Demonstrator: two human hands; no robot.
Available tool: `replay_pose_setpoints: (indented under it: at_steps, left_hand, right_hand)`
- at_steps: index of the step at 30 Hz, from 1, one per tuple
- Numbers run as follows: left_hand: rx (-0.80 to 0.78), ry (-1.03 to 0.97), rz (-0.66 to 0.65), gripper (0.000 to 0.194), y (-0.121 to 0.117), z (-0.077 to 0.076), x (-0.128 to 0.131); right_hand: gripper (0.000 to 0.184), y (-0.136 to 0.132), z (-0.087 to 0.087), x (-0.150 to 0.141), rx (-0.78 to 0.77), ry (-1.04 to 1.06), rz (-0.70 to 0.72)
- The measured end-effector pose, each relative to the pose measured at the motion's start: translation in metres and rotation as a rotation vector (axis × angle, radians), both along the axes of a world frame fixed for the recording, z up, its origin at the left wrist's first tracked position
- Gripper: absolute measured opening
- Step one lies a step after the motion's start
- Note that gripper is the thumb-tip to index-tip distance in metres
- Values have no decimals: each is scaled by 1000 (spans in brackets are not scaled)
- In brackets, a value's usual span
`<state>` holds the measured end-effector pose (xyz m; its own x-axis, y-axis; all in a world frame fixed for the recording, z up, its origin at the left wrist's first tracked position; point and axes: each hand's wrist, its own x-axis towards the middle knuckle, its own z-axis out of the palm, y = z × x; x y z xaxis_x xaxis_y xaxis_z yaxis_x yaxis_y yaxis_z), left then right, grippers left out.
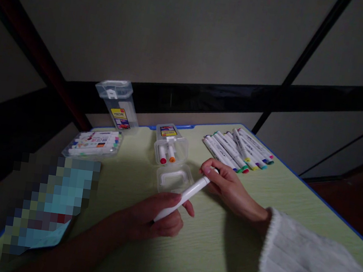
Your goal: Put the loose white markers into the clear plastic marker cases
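A white marker (190,191) slants between my two hands above the table. My left hand (160,218) is closed round its lower end. The fingers of my right hand (219,176) pinch the upper end, where a bit of dark cap shows. Just beyond the marker lies a clear plastic case (182,151) with its lid (175,180) folded open toward me. Inside that case are a red-ended marker (163,155) and an orange-ended marker (172,153). To the right, past my right hand, several white markers (225,148) with coloured ends lie in a loose pile.
A tall clear marker box (118,107) stands upright at the back left. In front of it lies a clear pack of markers (95,142). A pixelated light-blue object (62,200) rests at the left of the pale green table (206,251). Behind rises a panelled wall (181,33).
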<state>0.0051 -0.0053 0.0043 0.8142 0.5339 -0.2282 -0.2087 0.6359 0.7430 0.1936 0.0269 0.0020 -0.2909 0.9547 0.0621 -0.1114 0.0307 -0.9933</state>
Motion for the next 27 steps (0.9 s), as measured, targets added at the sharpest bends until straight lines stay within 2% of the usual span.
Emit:
replay_pose_setpoints:
  at_steps: [16, 23, 27]
  left_hand:
    - [19, 13, 16, 32, 0, 2, 0]
    - [18, 8, 8, 32, -1, 2, 0]
    - [8, 15, -6, 32, 0, 2, 0]
  right_hand:
    - [20, -4, 2, 4, 67, 3, 97]
    - [22, -3, 3, 0, -6, 43, 60]
    - [27, -1, 1, -1, -6, -32, 14]
